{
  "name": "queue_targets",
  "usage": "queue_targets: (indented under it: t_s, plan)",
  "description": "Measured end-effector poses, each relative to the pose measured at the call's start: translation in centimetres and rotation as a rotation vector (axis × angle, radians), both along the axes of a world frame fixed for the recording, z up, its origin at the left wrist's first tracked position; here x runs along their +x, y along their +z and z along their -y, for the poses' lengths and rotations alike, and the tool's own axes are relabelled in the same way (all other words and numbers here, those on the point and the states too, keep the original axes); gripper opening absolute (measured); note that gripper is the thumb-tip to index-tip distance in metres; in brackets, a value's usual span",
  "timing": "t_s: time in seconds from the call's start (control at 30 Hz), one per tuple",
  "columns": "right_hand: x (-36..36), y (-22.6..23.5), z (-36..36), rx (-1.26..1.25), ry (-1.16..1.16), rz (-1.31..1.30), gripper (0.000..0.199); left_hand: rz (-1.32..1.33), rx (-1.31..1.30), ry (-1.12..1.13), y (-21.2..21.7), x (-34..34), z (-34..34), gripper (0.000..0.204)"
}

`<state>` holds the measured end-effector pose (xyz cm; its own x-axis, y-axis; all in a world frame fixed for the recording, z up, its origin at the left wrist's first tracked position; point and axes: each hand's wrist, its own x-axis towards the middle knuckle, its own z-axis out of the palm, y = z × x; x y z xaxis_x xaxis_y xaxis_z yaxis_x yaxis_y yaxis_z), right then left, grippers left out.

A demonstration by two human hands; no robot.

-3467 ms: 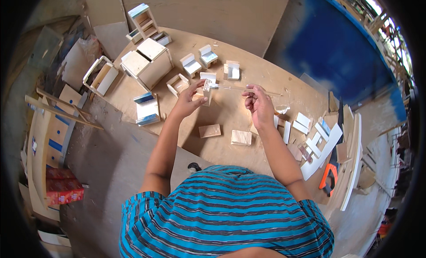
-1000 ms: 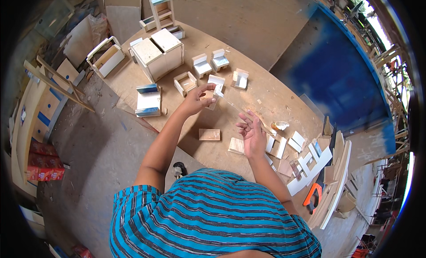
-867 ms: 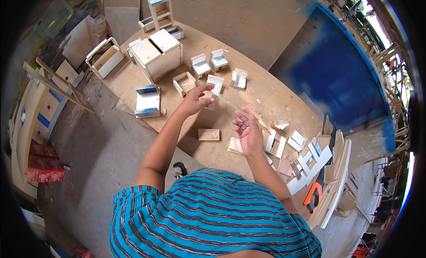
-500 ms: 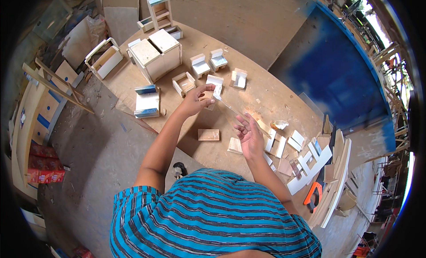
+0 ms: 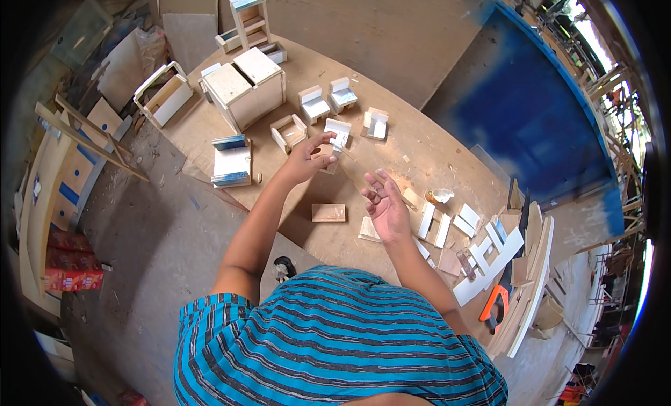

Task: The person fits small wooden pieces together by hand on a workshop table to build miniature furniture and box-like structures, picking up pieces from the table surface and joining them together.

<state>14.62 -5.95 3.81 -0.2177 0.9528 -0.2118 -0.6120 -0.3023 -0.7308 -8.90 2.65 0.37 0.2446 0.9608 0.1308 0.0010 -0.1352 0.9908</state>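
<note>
- holding a small wood piece [image 5: 328,149] up for close work looks to be the step in hand: the left hand [image 5: 305,163] steadies it, and a thin, blurred stick [image 5: 354,158] seems to run from it toward the right hand [image 5: 389,210].
- the wood piece is in the air over the bench [image 5: 433,144], at the left fingertips, in front of a white chair [image 5: 340,128]; a white patch shows on its right side, too small to tell as part of the piece or the stick's end.
- the left grip is grasping the piece, pinched between thumb and fingers, thumb nearer the body.
- the right grip i cannot tell: its fingers are spread and lightly curled, and blur hides whether they pinch the stick.
- the next move, i judge, calls for a firm left pinch and a light, fine touch from the right, with the stick's far end lined up on the piece.
- the left forearm [image 5: 257,221] slants up and inward, elbow bent out, wrist bent slightly toward the centre.
- the right forearm [image 5: 435,284] leans inward too; its palm faces up and left, lower than the other hand and apart from it.
- a loose block [image 5: 328,212] lies on the bench below, between the forearms.
</note>
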Motion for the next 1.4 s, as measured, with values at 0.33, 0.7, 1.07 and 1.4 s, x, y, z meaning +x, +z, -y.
queue_targets:
  t_s: [0.33, 0.7, 1.07, 1.4]
  plan:
    - [3.2, -1.0, 2.1, -0.03, -0.061, 0.006, 0.046, -0.08, 0.045, -0.009, 0.6, 0.1, -0.1, 0.056]
    - [15.1, 7.2, 2.3, 0.376, -0.748, 0.993, 0.033, -0.099, 0.068, -0.031, -1.8, -1.2, -0.8, 0.058]
    - [15.8, 3.2, -0.8, 0.539, -0.569, 1.627, 0.023, -0.077, 0.119, -0.011, 0.7, -0.5, 0.2, 0.061]
    - [16.8, 5.4, 1.0, 0.511, -0.727, 1.378, 0.064, -0.307, 0.169, 0.249, 0.8, -4.3, 6.2, 0.044]
